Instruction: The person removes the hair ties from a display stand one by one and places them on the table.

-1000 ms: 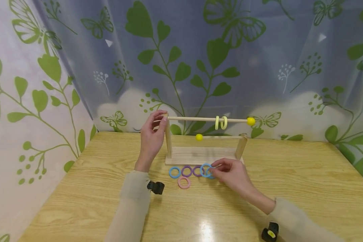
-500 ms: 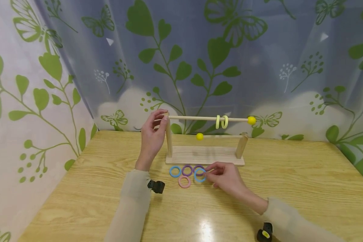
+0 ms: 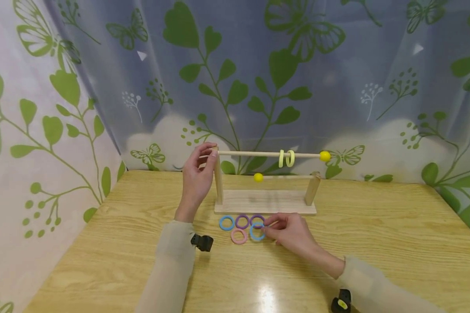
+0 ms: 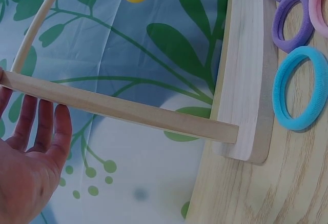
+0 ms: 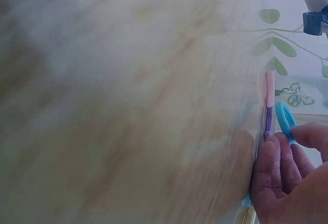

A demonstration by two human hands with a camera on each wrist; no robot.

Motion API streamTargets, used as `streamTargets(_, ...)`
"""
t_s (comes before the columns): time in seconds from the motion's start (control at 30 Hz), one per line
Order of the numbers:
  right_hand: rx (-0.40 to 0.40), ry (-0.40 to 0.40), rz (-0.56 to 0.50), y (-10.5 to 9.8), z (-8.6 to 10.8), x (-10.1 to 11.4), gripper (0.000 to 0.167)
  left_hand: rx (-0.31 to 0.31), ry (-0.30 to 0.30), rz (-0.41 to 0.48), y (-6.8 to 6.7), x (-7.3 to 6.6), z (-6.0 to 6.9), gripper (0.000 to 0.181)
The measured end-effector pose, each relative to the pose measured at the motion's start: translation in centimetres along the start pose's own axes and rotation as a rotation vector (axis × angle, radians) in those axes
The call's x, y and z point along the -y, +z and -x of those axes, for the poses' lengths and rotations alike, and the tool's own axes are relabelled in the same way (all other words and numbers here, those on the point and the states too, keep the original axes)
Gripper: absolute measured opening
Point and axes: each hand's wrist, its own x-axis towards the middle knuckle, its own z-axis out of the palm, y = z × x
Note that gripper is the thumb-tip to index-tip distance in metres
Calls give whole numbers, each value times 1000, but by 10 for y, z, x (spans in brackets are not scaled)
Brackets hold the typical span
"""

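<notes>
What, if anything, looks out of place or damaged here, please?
Nothing stands out. The wooden stand sits upright, two yellow rings hang on its upper rod, the pink ring lies flat on the table, and the right hand pinches a blue ring. I see no spill or breakage.

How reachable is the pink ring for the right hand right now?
Probably yes: nothing covers the pink ring, and it lies near the right hand. That hand pinches a blue ring, though, which it would likely need to set down first.
</notes>
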Motion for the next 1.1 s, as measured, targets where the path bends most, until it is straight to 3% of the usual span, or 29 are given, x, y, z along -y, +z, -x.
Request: streamTargets(1.1,63,-82,115,-2,1,2,9,-4,10,11,1,2,0,25)
